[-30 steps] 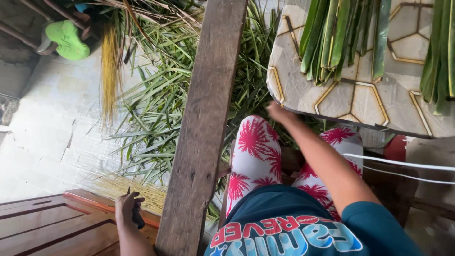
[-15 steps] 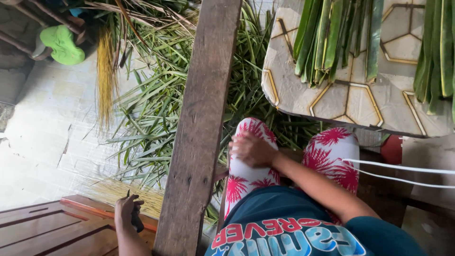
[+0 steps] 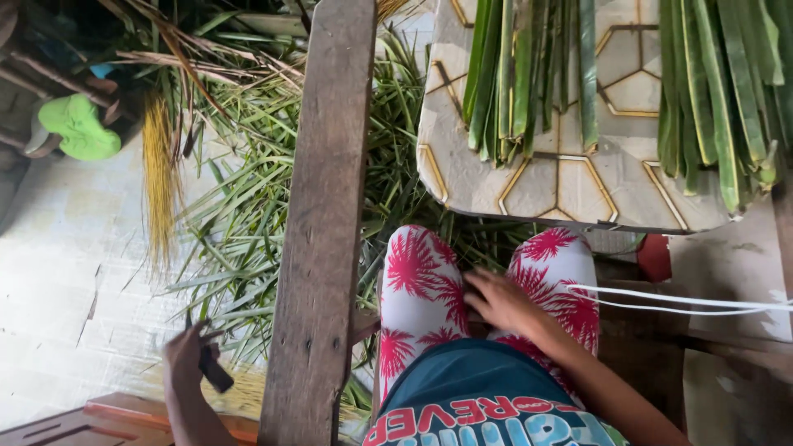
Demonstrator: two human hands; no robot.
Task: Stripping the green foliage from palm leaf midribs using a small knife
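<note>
1. Dark-handled, the knife (image 3: 216, 372) sits in the left hand (image 3: 186, 363), whose fingers are curled tight round the handle, low at the left edge of the view, above the pale tiled floor (image 3: 66, 272)
2. Just below that hand lies a reddish wooden panel (image 3: 124, 417), with a patch of yellow straw-like strips (image 3: 244, 395) beside it
3. Right hand (image 3: 502, 301) rests on the lap, fingers loosely spread and flat on the red-and-white patterned trousers (image 3: 421, 281), between the two knees; it holds nothing
4. Two white cords (image 3: 694, 301) run from the right edge of the view to the right knee
5. Rough brown wooden plank (image 3: 318, 223) runs from top to bottom between the two hands, just beside the left knee
6. Long green palm leaves (image 3: 256, 215) lie heaped on the floor behind the plank, with a hanging yellow bundle of thin strips (image 3: 157, 182) at their left
7. Ahead of the knees stands a bench (image 3: 570, 182) with a pale top marked in gold hexagon lines; cut green leaf strips (image 3: 520, 74) lie on it in two bunches, ends towards the person
8. A green rounded object (image 3: 78, 128) shows at the far left; what it is cannot be told
</note>
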